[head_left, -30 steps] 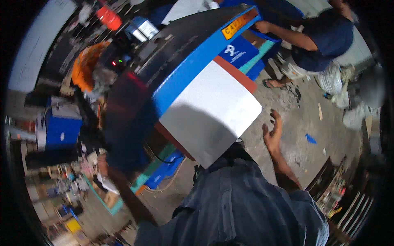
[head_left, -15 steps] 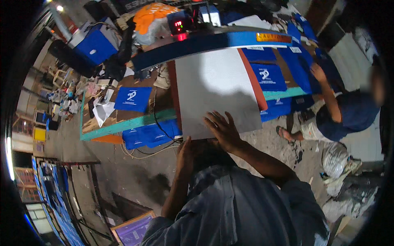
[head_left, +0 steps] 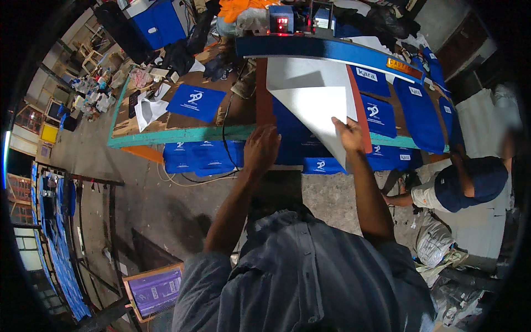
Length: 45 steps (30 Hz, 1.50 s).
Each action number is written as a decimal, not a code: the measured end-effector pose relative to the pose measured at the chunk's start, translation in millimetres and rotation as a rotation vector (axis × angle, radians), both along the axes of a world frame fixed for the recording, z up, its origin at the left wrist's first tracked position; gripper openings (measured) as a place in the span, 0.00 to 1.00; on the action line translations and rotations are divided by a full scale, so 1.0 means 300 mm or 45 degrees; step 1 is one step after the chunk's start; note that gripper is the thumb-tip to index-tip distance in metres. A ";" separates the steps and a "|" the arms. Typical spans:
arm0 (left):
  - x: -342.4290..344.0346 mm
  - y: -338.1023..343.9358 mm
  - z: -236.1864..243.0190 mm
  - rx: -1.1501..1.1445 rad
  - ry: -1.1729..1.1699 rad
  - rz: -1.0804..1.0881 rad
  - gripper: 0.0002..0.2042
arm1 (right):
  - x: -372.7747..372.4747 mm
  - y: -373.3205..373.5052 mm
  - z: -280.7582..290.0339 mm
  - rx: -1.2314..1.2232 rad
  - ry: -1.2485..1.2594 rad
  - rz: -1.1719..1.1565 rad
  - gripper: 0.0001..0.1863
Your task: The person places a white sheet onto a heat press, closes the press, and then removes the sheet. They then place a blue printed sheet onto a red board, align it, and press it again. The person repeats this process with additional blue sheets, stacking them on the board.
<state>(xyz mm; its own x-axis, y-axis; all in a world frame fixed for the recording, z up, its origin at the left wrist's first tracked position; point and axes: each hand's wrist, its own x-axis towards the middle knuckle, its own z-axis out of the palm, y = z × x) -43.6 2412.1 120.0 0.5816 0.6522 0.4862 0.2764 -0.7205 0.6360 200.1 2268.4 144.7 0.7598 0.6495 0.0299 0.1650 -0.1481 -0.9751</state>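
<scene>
A white sheet [head_left: 318, 110] lies over the red-brown pad [head_left: 360, 105] of a heat press, its near part folded back. My right hand [head_left: 349, 135] pinches the sheet's lifted near edge between thumb and fingers. Blue fabric [head_left: 293, 138] shows on the pad where the sheet is raised. My left hand [head_left: 262, 147] rests at the near left edge of the pad beside that fabric, its fingers loosely bent and holding nothing. Beyond the sheet is the press's blue upper plate [head_left: 326, 54], swung clear above the pad, with a lit red display [head_left: 282, 23].
A printed blue fabric piece [head_left: 196, 102] and crumpled white paper [head_left: 149, 112] lie on the green-edged table [head_left: 182, 135]. More blue pieces [head_left: 375, 116] lie to the right. A co-worker [head_left: 470, 182] sits at far right. A purple framed screen [head_left: 155, 290] stands lower left.
My right hand has gone from lying spread on the sheet to gripping its edge and peeling it back, baring blue fabric. My left hand has moved up onto the pad's edge. The co-worker's arm has lowered.
</scene>
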 end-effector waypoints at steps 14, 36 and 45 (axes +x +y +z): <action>0.182 0.308 -0.081 0.455 0.231 -0.237 0.18 | 0.132 -0.065 0.015 0.292 0.374 -0.529 0.13; 0.288 0.235 -0.009 0.304 0.470 0.015 0.22 | 0.889 -0.227 -0.072 0.416 0.316 -0.495 0.17; 0.290 0.214 0.013 0.197 0.573 0.033 0.24 | 1.174 -0.395 0.085 0.318 -0.051 -0.665 0.15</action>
<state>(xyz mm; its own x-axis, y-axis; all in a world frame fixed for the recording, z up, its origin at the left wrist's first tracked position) 43.4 2476.2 123.9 0.7410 0.6094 0.2819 0.5193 -0.7863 0.3348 552.3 2149.8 170.2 0.9728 0.1584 0.1693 0.1692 0.0142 -0.9855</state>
